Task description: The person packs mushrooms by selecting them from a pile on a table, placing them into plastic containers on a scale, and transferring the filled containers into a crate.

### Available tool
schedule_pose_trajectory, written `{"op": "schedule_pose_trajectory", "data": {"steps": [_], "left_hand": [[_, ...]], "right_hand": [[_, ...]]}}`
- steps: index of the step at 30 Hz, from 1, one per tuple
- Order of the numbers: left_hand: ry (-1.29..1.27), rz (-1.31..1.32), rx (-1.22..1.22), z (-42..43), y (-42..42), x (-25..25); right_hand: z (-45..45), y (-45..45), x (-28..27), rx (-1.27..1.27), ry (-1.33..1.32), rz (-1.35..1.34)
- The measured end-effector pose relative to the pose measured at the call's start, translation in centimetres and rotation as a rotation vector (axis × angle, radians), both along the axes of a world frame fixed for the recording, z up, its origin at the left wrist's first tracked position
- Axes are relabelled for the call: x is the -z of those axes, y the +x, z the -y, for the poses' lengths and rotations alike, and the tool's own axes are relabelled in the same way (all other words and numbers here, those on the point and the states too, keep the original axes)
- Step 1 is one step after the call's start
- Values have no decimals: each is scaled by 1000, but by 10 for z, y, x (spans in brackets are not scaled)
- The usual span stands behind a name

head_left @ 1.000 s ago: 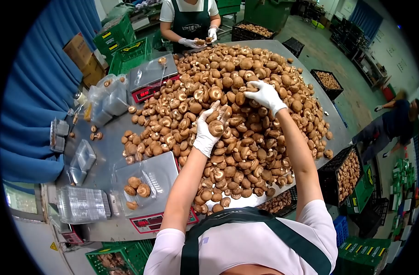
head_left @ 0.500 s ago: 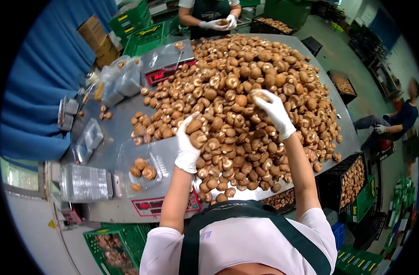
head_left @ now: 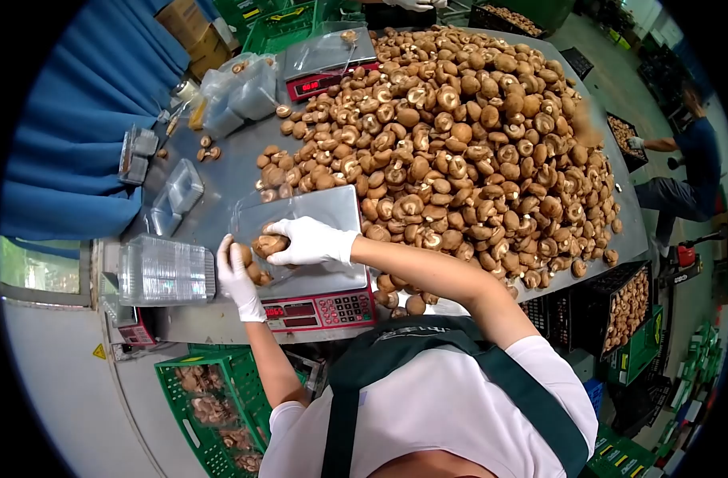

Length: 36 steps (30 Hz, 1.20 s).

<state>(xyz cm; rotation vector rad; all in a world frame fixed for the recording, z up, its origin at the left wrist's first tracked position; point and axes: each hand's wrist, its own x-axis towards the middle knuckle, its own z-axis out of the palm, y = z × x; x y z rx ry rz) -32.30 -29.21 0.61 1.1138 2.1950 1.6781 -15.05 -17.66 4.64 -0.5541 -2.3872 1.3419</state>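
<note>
You were at a grey metal table (head_left: 230,179), its surface smooth and faintly shiny, with a blue curtain (head_left: 69,143) hanging in folds to the left and a greenish floor (head_left: 611,88) stretching away to the right, where another person (head_left: 694,159) in dark clothes had a hand near a black crate (head_left: 636,161). A green crate (head_left: 251,390) of perforated plastic stood below the table edge. A broad heap of mushrooms (head_left: 475,151) covered much of the table: round, matte brown caps, with paler stems and undersides turned up here and there. Beside your left hand (head_left: 238,280) sat a stack of clear, ribbed plastic trays (head_left: 169,271). Your white-gloved right hand (head_left: 307,240) was clamped on a brown mushroom (head_left: 265,245) over the flat metal plate (head_left: 332,219) of the red-edged scale (head_left: 324,312). The fingers of your left hand, gloved too, lay against more mushrooms (head_left: 259,274) just beside it, but whether they were closed on them could not be told.
</note>
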Motion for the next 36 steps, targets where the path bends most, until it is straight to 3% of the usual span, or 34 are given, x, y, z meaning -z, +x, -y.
{"op": "schedule_pose_trajectory", "data": {"steps": [3,5,7,9,13,15,17,19,21,23,25,27,29,30,33,35,36], "left_hand": [[-248,-343,111,3,-3,21],[-353,-462,27,1,8,27],[-401,-548,18,-1,15,21],[-421,-552,22,-3,16,22],[-428,-591,17,-7,18,23],[-394,-581,12,-6,17,21],[-242,-478,12,-6,14,25],[-267,-460,9,-3,12,13],[-250,-432,38,3,5,12],[-237,-384,59,6,7,9],[-443,-454,99,6,10,11],[-543,-475,83,6,7,18],[-501,-471,34,7,15,18],[-500,-497,32,7,18,19],[-536,-552,11,10,30,20],[-510,-556,13,12,32,22],[-505,-544,27,14,35,20]], "right_hand": [[-4,8,5,103,61,14],[-20,26,18,170,34,-25],[-42,51,20,294,178,135],[-65,75,25,503,569,222],[-115,111,41,675,874,647],[-126,129,49,579,717,632],[-126,140,52,685,789,356],[-114,148,25,834,527,318],[-117,169,28,868,-15,-38],[-114,187,19,829,-393,-262],[-116,195,21,779,-842,-545],[-111,197,21,681,-1077,-720],[-105,187,25,810,-1003,-596],[-111,183,35,621,-845,-453],[-89,137,28,574,-260,87],[-79,106,33,459,292,378],[-81,92,55,431,464,382]]}}
